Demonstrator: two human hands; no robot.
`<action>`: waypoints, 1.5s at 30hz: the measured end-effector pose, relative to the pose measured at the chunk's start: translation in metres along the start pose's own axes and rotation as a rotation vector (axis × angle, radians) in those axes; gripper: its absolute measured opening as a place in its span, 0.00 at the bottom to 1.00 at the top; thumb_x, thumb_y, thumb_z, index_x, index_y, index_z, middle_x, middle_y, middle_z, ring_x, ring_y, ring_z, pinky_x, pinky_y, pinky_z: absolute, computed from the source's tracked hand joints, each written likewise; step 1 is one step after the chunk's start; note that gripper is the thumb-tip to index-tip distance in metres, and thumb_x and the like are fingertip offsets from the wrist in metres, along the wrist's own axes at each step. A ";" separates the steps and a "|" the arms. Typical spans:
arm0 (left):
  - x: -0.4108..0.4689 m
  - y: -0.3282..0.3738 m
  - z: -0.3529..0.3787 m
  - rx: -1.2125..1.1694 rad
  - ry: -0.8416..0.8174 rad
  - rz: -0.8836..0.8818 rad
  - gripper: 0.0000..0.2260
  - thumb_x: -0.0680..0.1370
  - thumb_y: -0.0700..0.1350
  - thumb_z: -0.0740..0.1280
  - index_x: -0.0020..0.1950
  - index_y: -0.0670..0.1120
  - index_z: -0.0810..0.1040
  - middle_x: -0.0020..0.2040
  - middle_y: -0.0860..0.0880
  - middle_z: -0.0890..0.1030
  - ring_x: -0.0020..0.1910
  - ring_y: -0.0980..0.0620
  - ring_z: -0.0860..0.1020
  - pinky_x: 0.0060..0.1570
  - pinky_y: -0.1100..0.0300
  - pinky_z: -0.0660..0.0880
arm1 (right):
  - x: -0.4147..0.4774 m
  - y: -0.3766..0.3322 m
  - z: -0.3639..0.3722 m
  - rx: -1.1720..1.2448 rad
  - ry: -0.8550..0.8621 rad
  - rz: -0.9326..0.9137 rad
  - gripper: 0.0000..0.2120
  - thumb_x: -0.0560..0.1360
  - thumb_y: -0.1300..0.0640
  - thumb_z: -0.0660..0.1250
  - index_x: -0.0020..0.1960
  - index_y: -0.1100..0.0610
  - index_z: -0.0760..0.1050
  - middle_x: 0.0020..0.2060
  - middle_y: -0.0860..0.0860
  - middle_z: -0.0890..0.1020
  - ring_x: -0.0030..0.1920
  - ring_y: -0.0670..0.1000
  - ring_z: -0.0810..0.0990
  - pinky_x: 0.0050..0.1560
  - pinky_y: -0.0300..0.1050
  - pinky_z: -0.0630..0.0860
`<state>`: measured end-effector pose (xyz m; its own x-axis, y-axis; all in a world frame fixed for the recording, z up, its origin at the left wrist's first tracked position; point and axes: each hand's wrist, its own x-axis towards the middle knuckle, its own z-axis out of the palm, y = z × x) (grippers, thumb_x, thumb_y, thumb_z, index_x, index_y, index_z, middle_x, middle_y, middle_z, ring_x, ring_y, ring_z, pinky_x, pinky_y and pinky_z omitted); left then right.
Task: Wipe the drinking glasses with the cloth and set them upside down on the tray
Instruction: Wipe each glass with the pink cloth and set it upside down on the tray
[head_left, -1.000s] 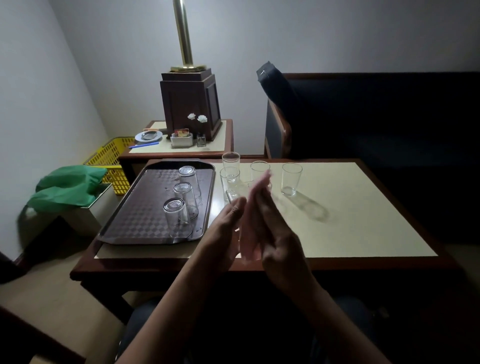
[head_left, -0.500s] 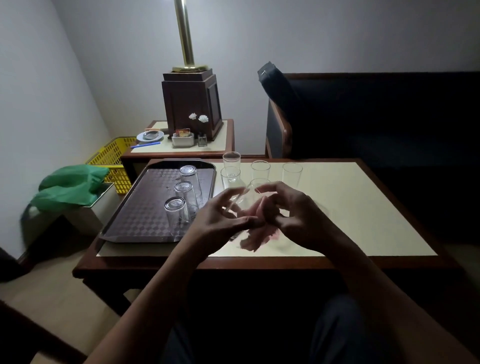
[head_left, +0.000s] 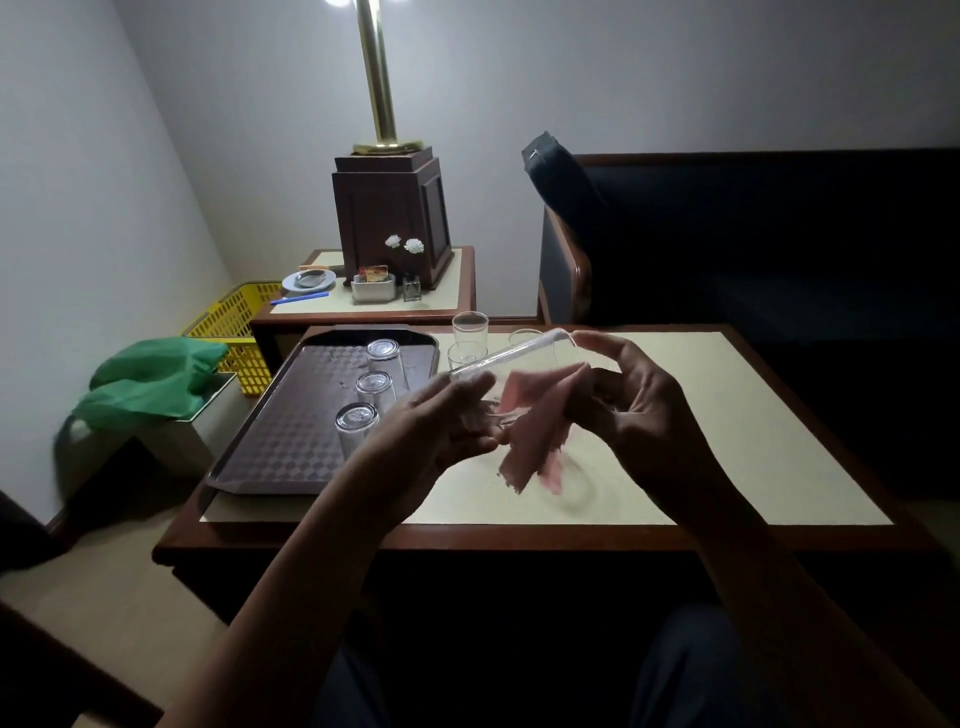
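My left hand (head_left: 441, 426) grips a clear drinking glass (head_left: 506, 358) tilted on its side above the cream table top (head_left: 727, 441). My right hand (head_left: 644, 410) holds the pink cloth (head_left: 535, 421), which is pushed into the glass and hangs out below it. On the brown tray (head_left: 270, 441) to the left, three glasses (head_left: 374, 389) stand upside down in a row. Behind my hands, upright glasses (head_left: 470, 327) stand on the table, some partly hidden by the held glass.
A side table (head_left: 457, 291) behind the tray carries a lamp base (head_left: 392, 218), a plate, a blue pen and small holders. A yellow basket (head_left: 228, 322) and a green bag (head_left: 150, 379) sit at the left. A dark sofa (head_left: 753, 249) stands behind the table.
My hands have gone from pressed together to apart. The glass is now tilted sideways in my left hand, and my right hand has worked the cloth into it.
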<state>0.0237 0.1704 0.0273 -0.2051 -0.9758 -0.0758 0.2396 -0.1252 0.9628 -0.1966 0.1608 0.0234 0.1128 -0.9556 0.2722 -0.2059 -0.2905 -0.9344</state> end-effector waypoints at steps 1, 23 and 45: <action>-0.002 -0.001 0.002 0.109 0.001 0.101 0.21 0.79 0.45 0.70 0.69 0.39 0.75 0.51 0.40 0.85 0.44 0.49 0.84 0.45 0.62 0.82 | 0.000 -0.004 -0.002 0.021 0.004 0.002 0.33 0.70 0.44 0.73 0.73 0.47 0.69 0.60 0.50 0.86 0.61 0.49 0.85 0.62 0.46 0.82; 0.000 -0.013 -0.012 0.790 0.144 0.670 0.33 0.69 0.50 0.82 0.71 0.56 0.73 0.65 0.61 0.78 0.57 0.69 0.80 0.53 0.73 0.76 | -0.011 -0.014 0.004 0.136 0.129 0.081 0.24 0.75 0.54 0.75 0.67 0.46 0.71 0.54 0.52 0.88 0.57 0.50 0.87 0.65 0.50 0.81; 0.000 -0.014 -0.026 0.074 -0.013 0.119 0.20 0.78 0.34 0.70 0.70 0.44 0.75 0.59 0.39 0.84 0.53 0.42 0.85 0.52 0.58 0.82 | -0.018 -0.009 0.009 -0.124 -0.002 0.051 0.24 0.77 0.59 0.76 0.68 0.48 0.72 0.55 0.47 0.87 0.57 0.46 0.86 0.55 0.35 0.81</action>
<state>0.0449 0.1673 0.0068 -0.1922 -0.9804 0.0433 0.1925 0.0056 0.9813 -0.1884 0.1808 0.0246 0.1008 -0.9692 0.2246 -0.3302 -0.2456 -0.9114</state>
